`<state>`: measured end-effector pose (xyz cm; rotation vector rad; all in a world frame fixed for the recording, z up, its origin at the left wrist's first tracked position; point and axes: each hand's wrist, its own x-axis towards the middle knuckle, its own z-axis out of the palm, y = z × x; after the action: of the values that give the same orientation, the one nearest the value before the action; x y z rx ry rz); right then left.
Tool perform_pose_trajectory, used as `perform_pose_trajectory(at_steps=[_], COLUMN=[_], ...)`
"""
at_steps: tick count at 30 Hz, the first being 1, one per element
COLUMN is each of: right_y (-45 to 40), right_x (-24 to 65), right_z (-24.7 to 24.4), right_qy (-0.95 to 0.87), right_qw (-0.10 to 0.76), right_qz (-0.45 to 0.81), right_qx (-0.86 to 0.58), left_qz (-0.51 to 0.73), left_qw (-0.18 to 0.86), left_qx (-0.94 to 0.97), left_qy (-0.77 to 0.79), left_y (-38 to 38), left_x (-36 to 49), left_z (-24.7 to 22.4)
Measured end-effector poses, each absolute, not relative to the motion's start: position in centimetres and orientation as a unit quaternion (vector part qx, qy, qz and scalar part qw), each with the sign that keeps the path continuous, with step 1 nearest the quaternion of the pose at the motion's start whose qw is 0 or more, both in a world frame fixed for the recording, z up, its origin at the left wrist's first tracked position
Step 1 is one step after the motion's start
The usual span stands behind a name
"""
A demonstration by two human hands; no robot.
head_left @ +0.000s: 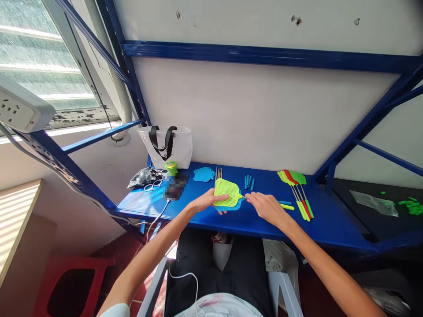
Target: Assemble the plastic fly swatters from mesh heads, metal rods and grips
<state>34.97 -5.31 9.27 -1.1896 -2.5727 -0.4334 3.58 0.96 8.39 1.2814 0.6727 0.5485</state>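
A yellow-green fly swatter [231,192] lies over a blue one [235,207] above the table's front edge. My left hand [211,200] grips their heads at the left, thumb on top. My right hand [264,206] is closed round the thin metal shafts, and the yellow and blue handle ends stick out to its right. Behind the heads are several bare metal rods [218,172] and a small pile of blue swatter heads [204,174]. Several short blue handles [249,182] lie further right. Several finished-looking swatters [299,193], yellow, red and green, rest fanned at the right.
A white bag [180,147] with black handles stands at the back left, near a green tub [171,167], a dark plastic bag [143,177] and scissors [153,185]. Green pieces [413,206] and a clear bag [375,203] lie far right. Blue frame bars [264,57] surround the table [324,224].
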Motion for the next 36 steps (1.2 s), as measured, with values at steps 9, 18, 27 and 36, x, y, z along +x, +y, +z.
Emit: perform_pose_trajectory(at_steps=[9,18,27,36], right_y=[-7.0,-5.4,-3.7,-4.9], right_x=[33.0,31.1,45.7,38.0], right_z=[10.3,11.8,13.9,11.6], right_qy=[-0.928,-0.936,-0.771,-0.754], right_qw=[0.177,0.162,0.358,0.392], right_qz=[-0.175,-0.159,-0.198,0.063], right_qx=[-0.276,-0.269,-0.488,-0.523], left_qz=[0.289,0.293,0.407,0.181], left_qw=[0.662,0.588,0.52,0.517], left_qx=[0.6,0.655,0.553,0.665], left_qy=[0.344,0.373,0.508,0.508], left_y=[-8.1,-10.1,-10.2,6.4], left_x=[1.5,0.2,-10.9,-8.9], left_z=[9.7,11.8,13.8,13.5])
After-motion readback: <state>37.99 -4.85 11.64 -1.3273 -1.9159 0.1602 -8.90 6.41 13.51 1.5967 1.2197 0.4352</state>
